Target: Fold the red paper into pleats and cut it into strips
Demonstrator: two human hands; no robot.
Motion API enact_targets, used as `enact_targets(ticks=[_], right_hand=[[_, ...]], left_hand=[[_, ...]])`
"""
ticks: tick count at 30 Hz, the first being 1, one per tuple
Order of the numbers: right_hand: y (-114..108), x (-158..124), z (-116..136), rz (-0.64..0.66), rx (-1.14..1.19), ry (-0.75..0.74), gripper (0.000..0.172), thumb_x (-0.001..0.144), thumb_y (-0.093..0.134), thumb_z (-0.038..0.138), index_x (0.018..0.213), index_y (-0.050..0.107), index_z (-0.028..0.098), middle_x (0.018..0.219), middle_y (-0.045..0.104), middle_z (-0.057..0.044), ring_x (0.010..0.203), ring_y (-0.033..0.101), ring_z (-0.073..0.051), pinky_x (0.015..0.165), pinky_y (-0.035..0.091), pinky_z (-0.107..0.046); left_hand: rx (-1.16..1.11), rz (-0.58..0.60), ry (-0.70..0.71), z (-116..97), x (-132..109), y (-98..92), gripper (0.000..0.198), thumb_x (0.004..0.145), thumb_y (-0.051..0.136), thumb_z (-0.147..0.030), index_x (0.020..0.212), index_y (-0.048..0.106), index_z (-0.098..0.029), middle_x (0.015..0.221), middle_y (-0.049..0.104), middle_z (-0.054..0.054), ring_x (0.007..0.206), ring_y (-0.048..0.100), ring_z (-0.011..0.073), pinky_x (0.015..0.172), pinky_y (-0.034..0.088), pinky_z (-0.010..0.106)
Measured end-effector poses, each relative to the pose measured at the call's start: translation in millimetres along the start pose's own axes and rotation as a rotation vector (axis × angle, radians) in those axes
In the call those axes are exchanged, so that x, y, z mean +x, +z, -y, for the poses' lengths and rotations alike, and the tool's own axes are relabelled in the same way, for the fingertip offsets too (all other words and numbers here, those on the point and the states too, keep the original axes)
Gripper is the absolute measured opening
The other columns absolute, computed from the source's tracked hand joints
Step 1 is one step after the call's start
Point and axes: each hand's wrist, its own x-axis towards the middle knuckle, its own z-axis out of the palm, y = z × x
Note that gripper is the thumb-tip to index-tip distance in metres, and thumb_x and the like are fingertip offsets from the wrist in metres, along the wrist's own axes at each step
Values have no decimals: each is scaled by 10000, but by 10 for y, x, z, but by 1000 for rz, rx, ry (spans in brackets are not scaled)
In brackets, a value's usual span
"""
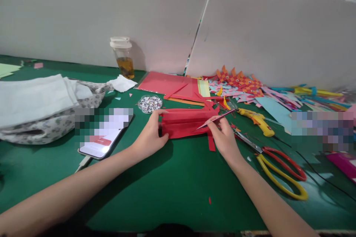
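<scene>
My left hand (154,133) grips the left end of a folded red paper piece (183,122), thumb at the lower edge and fingers at the upper. The piece is held just over the green table and has lengthwise folds or strips. In my right hand (224,135) is a slim, pointed tool that looks like tweezers (207,122); its tip points left and lies over the right part of the red paper. A narrow red strip (211,143) hangs below the paper beside my right hand. Whether the tip touches the paper, I cannot tell.
Scissors (261,150) and a yellow glue gun (257,120) with a cord lie right. Behind are googly eyes (150,103), red paper sheets (164,83) and woven paper fish (239,81). Left are a phone (104,135), a floral cloth item (55,129) and a drink cup (124,59).
</scene>
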Motion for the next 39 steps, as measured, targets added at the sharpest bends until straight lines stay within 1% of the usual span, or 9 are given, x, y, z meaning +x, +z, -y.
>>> enact_targets(ticks=[3, 7, 10, 14, 18, 24, 28, 34, 39], right_hand=[[-2, -1, 17, 6, 3, -5, 195, 761, 541, 417, 798, 506, 229, 760, 588, -19, 749, 547, -210, 705, 433, -357], [-7, -9, 37, -4, -4, 20, 178, 758, 544, 403, 802, 511, 234, 747, 582, -12, 720, 538, -204, 688, 432, -351], [-9, -11, 37, 2, -4, 39, 173, 756, 541, 399, 805, 511, 237, 749, 588, -16, 709, 542, -207, 669, 440, -352], [-9, -8, 26, 7, 20, 69, 167, 748, 542, 388, 809, 512, 235, 777, 602, -18, 731, 566, -215, 664, 456, -351], [-4, -6, 13, 2, 32, 86, 146, 749, 539, 373, 797, 510, 238, 784, 601, -10, 745, 578, -212, 670, 463, -350], [11, 2, -34, 6, 65, 97, 212, 739, 571, 438, 799, 507, 244, 739, 594, -14, 718, 586, -229, 638, 480, -376], [28, -17, 13, -1, 153, 81, 246, 746, 569, 477, 794, 491, 250, 705, 579, -9, 677, 587, -221, 621, 502, -379], [25, -19, 88, -116, 288, 43, 256, 740, 594, 467, 843, 502, 251, 721, 566, 2, 615, 587, -182, 591, 519, -349], [41, -29, 118, 10, 283, 92, 295, 702, 641, 463, 833, 539, 220, 712, 601, -5, 618, 608, -174, 520, 499, -295]], left_hand=[[-100, -42, -5, 21, 7, 28, 638, 664, 547, -61, 1212, 283, -251, 1161, 498, 84, 810, 618, 159, 726, 529, 325], [-244, -64, -120, 58, 30, 27, 739, 616, 617, -65, 1219, 271, -314, 1420, 221, 122, 736, 631, 123, 642, 557, 310], [-311, -30, -197, 100, 46, 14, 836, 582, 677, -70, 1251, 246, -326, 1395, 282, 140, 769, 636, 142, 656, 567, 328], [-245, 8, -188, 136, 36, 11, 913, 570, 717, -104, 1306, 228, -333, 1373, 332, 145, 837, 639, 201, 662, 572, 359], [-157, 31, -123, 112, 14, 15, 790, 636, 647, -99, 1293, 275, -331, 1362, 366, 117, 795, 646, 180, 648, 565, 345], [47, 49, 3, 38, -4, 10, 595, 648, 564, -51, 1195, 442, -251, 1196, 530, 72, 947, 595, 201, 768, 518, 335], [95, -4, 30, 57, 1, 18, 552, 622, 552, -41, 1136, 484, -230, 1119, 560, 55, 952, 580, 199, 783, 505, 339], [48, -102, -8, 98, 25, 13, 511, 628, 559, -58, 1106, 468, -216, 1128, 543, 54, 955, 576, 202, 769, 517, 347], [120, -55, 10, 63, 3, 28, 515, 641, 556, -56, 1120, 463, -221, 1149, 545, 58, 1040, 542, 228, 869, 474, 405]])
